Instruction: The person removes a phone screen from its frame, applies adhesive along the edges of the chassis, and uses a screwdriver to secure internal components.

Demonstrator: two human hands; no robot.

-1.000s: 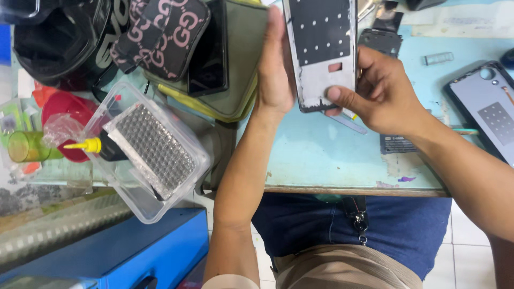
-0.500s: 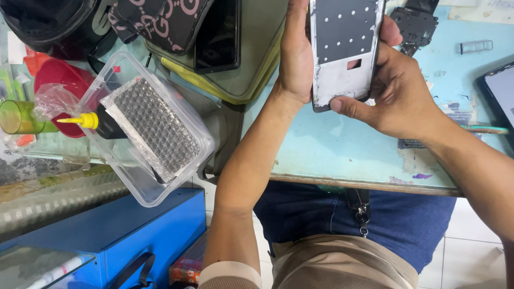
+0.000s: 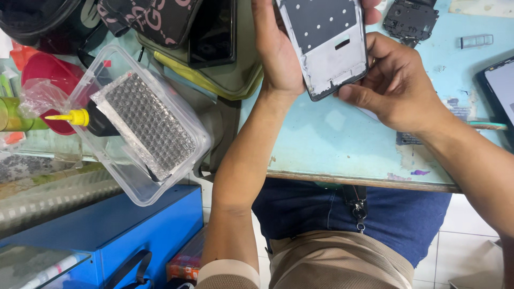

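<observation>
Above the table [image 3: 342, 150], the phone frame [image 3: 326, 45] is held between both hands, its long axis pointing away; left hand [image 3: 276, 51] and right hand [image 3: 399, 88] are closed on its sides.

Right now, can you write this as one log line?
left hand: holds phone frame | right hand: grips its lower edge | spot: above blue table

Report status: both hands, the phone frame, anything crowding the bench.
Left hand and right hand grip phone frame above blue bench. Clear tub at left, black part beyond; neither touching.
</observation>
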